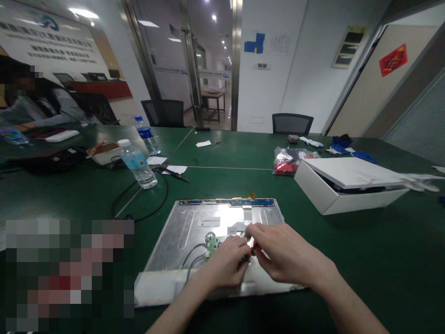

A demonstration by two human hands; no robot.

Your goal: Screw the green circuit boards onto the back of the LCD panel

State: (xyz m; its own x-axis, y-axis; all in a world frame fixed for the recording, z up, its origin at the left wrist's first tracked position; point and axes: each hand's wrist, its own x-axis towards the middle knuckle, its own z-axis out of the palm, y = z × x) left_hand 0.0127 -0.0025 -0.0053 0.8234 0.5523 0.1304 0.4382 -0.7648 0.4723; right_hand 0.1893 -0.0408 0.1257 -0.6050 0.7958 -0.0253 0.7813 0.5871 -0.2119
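Observation:
A flat metal display panel point(167, 248) lies on the table in front of me, with a blue circuit strip point(208, 202) along its far edge. A green circuit board point(212, 243) sits near its middle, with grey cables point(194, 260) running out to the left. Over that board, my right hand point(278, 248) is closed around a small red-and-black tool point(255, 248), whose kind and tip are hidden by the fingers. My left hand point(227, 260) rests on the board right beside it, fingers curled together; what they pinch is hidden.
Water bottles point(139, 164) and a soldering iron point(175, 174) with a looping black cable are at the left. A white box point(327, 192) and a plastic bag with red contents point(290, 162) stand at the right. Another person point(38, 102) sits at the far left.

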